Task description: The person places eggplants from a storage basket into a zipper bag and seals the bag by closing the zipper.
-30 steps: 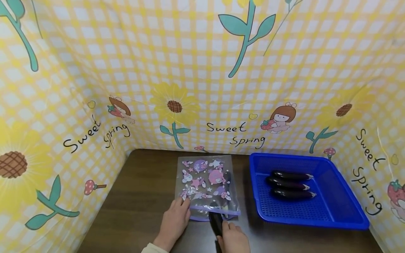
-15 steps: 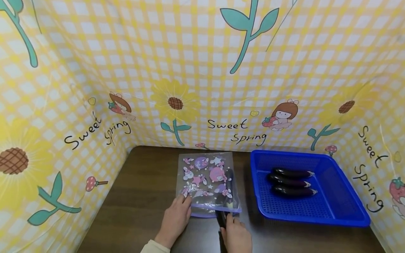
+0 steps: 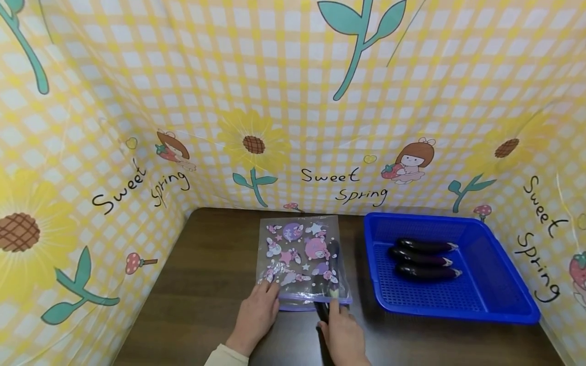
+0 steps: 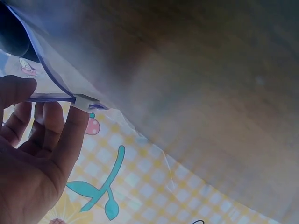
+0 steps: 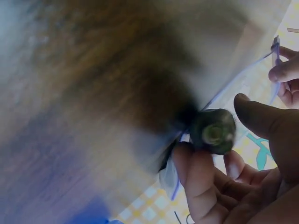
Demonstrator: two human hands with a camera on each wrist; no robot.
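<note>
A clear zip bag (image 3: 295, 259) with pink and purple cartoon prints lies on the table, its purple zip edge facing me. My left hand (image 3: 257, 310) pinches the left part of its mouth; in the left wrist view the thumb (image 4: 21, 88) and fingers lie on either side of the zip strip, beside a pale slider (image 4: 84, 101). At the right of the mouth, my right hand (image 3: 345, 333) grips a dark eggplant (image 3: 322, 311) that reaches into the bag. Its stem end (image 5: 215, 133) shows between fingers and thumb. Another eggplant (image 3: 334, 259) lies inside along the bag's right side.
To the right stands a blue plastic basket (image 3: 494, 272) with three eggplants (image 3: 423, 259) lying in it. A yellow checked cloth (image 3: 293, 127) walls in the dark wooden table (image 3: 201, 264) at the back and both sides.
My right hand has moved forward and a little right, carrying the eggplant farther into the bag; less of it shows outside. The left hand stays at the bag's left edge.
</note>
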